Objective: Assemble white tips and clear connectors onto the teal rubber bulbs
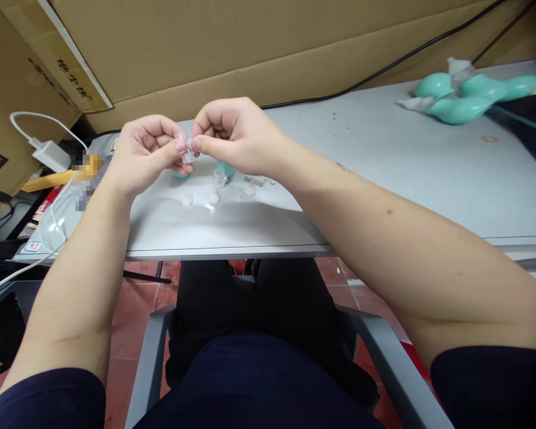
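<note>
Both hands are raised over the table and meet at one small clear plastic piece point(188, 156). My left hand point(149, 146) is closed, pinching it between thumb and fingers. From the other side, the thumb and index finger of my right hand point(232, 134) pinch the same piece. Its exact kind is too small to make out. On the table just beyond and below the hands stand a small clear plastic cup-like part point(220, 177) and a mint-green part point(226, 168). Several small whitish round pieces point(215, 198) lie nearer the edge. Another green part point(181, 174) is mostly hidden under my left hand.
Several glossy mint-green rounded objects point(460, 110) with whitish ends lie at the back right. A black cable point(384, 68) runs along the cardboard wall point(268, 42). At left are a white charger point(52, 156) with its cord and a yellow-handled item point(49, 180). The grey table point(406, 179) ends before my lap.
</note>
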Demonstrator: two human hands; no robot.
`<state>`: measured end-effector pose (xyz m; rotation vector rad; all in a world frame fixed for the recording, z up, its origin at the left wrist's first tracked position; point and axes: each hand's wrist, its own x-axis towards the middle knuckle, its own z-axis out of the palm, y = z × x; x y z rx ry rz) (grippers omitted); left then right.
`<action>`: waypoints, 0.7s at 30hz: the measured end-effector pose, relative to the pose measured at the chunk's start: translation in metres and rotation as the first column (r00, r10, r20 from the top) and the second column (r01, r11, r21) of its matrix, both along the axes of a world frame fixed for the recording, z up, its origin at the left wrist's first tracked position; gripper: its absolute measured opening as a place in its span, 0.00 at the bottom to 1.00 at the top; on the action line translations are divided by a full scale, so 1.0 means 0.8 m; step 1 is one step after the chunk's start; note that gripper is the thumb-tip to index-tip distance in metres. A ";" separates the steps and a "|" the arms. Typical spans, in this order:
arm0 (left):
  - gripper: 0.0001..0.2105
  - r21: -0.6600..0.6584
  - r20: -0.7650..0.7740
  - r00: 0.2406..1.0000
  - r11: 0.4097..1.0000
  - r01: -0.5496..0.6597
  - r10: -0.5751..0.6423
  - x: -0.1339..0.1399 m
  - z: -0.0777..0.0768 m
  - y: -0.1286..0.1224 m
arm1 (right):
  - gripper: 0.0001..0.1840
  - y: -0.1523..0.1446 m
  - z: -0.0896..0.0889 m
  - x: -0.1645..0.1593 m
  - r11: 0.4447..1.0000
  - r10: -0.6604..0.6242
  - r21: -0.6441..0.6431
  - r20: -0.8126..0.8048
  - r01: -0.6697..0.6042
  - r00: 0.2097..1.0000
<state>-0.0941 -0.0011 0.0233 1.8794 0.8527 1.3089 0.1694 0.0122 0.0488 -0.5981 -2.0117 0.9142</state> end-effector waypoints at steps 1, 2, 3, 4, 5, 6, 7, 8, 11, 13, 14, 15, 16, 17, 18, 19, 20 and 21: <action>0.29 -0.011 0.003 1.000 1.000 -0.001 0.001 0.001 0.001 -0.002 | 0.18 0.001 0.000 0.001 1.000 0.019 -0.005 0.015 -0.019 1.000; 0.28 -0.019 0.008 1.000 1.000 0.001 -0.001 0.002 0.002 -0.004 | 0.18 0.001 -0.001 0.002 0.999 0.040 -0.006 0.029 -0.040 0.999; 0.27 -0.024 0.014 1.000 1.000 0.004 -0.003 0.003 0.003 -0.006 | 0.17 0.002 -0.001 0.004 0.998 0.063 -0.003 0.041 -0.063 0.997; 0.26 -0.027 0.016 1.000 1.000 0.009 -0.009 0.003 0.004 -0.007 | 0.17 0.003 -0.002 0.005 0.996 0.085 0.003 0.050 -0.085 0.995; 0.26 -0.025 0.019 1.000 1.000 0.013 -0.013 0.004 0.005 -0.008 | 0.16 0.003 -0.002 0.006 0.994 0.108 0.008 0.057 -0.109 0.992; 0.25 -0.016 0.020 1.000 1.000 0.016 -0.016 0.003 0.005 -0.009 | 0.16 0.003 -0.003 0.007 0.991 0.131 0.012 0.063 -0.132 0.989; 0.24 -0.006 0.014 1.000 1.000 0.019 -0.019 0.003 0.006 -0.009 | 0.16 0.004 -0.003 0.007 0.988 0.154 0.013 0.067 -0.155 0.986; 0.24 0.009 0.004 1.000 1.000 0.024 -0.024 0.002 0.006 -0.009 | 0.15 0.004 -0.003 0.008 0.984 0.175 0.010 0.074 -0.177 0.982; 0.22 0.057 -0.041 0.998 0.997 0.043 -0.040 -0.001 0.006 -0.009 | 0.15 0.004 -0.002 0.009 0.982 0.191 -0.007 0.088 -0.191 0.978; 0.22 0.083 -0.058 0.998 0.996 0.040 -0.035 -0.002 0.006 -0.009 | 0.16 0.003 -0.001 0.009 0.985 0.170 -0.015 0.094 -0.170 0.981; 0.23 0.089 -0.064 0.998 0.995 0.035 -0.029 -0.002 0.006 -0.010 | 0.16 0.003 0.000 0.010 0.987 0.161 -0.020 0.093 -0.159 0.983; 0.23 0.090 -0.069 0.997 0.995 0.030 -0.024 -0.002 0.006 -0.010 | 0.17 0.003 0.000 0.010 0.988 0.156 -0.029 0.090 -0.154 0.984; 0.23 0.087 -0.072 0.997 0.996 0.025 -0.019 -0.001 0.006 -0.011 | 0.17 0.003 0.001 0.010 0.987 0.158 -0.041 0.087 -0.155 0.984; 0.23 0.081 -0.072 0.997 0.996 0.020 -0.015 0.000 0.007 -0.012 | 0.17 0.003 0.001 0.009 0.986 0.163 -0.055 0.082 -0.159 0.983; 0.23 0.075 -0.072 0.997 0.997 0.014 -0.009 0.001 0.008 -0.013 | 0.17 0.003 0.002 0.009 0.984 0.171 -0.069 0.079 -0.166 0.982; 0.22 0.070 -0.070 0.998 0.997 0.010 -0.005 0.002 0.009 -0.014 | 0.18 0.003 0.002 0.008 0.981 0.179 -0.082 0.075 -0.173 0.981; 0.20 0.067 -0.069 0.998 0.998 0.006 -0.002 0.004 0.010 -0.016 | 0.18 0.003 0.003 0.007 0.980 0.185 -0.092 0.071 -0.179 0.980; 0.17 0.066 -0.065 0.998 0.998 0.005 -0.001 0.005 0.011 -0.017 | 0.19 0.003 0.003 0.007 0.979 0.187 -0.100 0.063 -0.180 0.980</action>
